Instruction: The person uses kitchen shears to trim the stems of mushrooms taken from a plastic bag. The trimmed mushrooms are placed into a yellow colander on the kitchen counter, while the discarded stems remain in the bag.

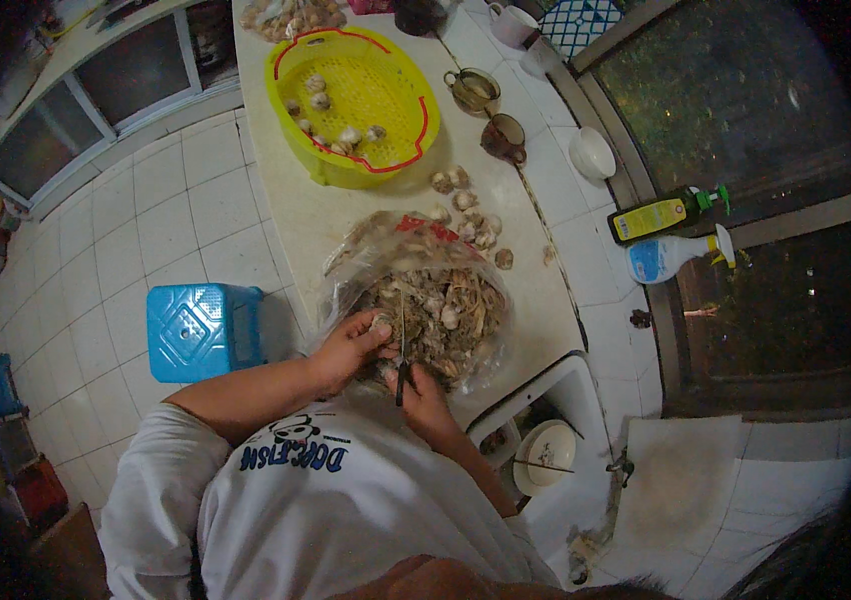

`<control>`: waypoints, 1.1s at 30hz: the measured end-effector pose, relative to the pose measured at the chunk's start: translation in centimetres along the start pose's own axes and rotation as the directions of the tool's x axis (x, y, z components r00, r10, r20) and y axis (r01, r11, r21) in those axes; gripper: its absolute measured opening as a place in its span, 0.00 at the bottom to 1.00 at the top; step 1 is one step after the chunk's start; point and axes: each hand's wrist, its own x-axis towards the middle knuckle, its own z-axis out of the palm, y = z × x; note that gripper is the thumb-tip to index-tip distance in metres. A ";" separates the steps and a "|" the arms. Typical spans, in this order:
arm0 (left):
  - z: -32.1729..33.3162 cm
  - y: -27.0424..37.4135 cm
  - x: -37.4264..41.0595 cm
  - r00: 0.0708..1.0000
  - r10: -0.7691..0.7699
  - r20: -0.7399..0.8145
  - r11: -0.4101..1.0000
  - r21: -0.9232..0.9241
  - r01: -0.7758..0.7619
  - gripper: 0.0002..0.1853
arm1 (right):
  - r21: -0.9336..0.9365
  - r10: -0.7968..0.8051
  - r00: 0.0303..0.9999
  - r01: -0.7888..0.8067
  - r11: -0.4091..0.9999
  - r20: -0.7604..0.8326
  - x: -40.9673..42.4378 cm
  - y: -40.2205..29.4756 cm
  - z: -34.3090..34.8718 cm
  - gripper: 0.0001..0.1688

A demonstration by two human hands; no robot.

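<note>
A clear plastic bag (497, 300) lies open before me on the counter, full of dry garlic bulbs, stalks and loose skins. Over it, my left hand (360, 341) holds a garlic bulb (381, 321) between thumb and fingers. My right hand (422, 396) grips the black handle of a knife (402, 330), whose thin blade points away from me, right beside the bulb. Several garlic bulbs (479, 225) lie on the counter past the bag. Farther off, a yellow plastic basket (302, 154) with a red-trimmed rim holds several more bulbs.
To the right is a white sink (545, 390) with bowls (544, 457) in it. Glass cups (473, 91) stand near the wall. A pump bottle (650, 217) and a spray bottle (669, 257) are at the window. A blue plastic stool (193, 330) is on the tiled floor, left.
</note>
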 end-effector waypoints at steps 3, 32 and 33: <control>-0.4 0.0 0.4 0.999 0.016 0.038 1.000 0.023 -0.017 0.16 | 0.042 0.032 0.998 -0.034 0.999 0.057 0.1 0.3 0.0 0.16; -0.1 0.2 0.6 0.997 0.057 -0.054 0.998 0.031 -0.056 0.17 | 0.000 -0.005 0.999 0.005 1.000 0.046 -0.3 0.6 0.2 0.17; -0.2 0.1 0.5 0.997 0.060 -0.049 0.996 0.067 -0.057 0.17 | 0.041 -0.013 0.999 0.012 0.999 0.031 -0.3 0.5 0.3 0.17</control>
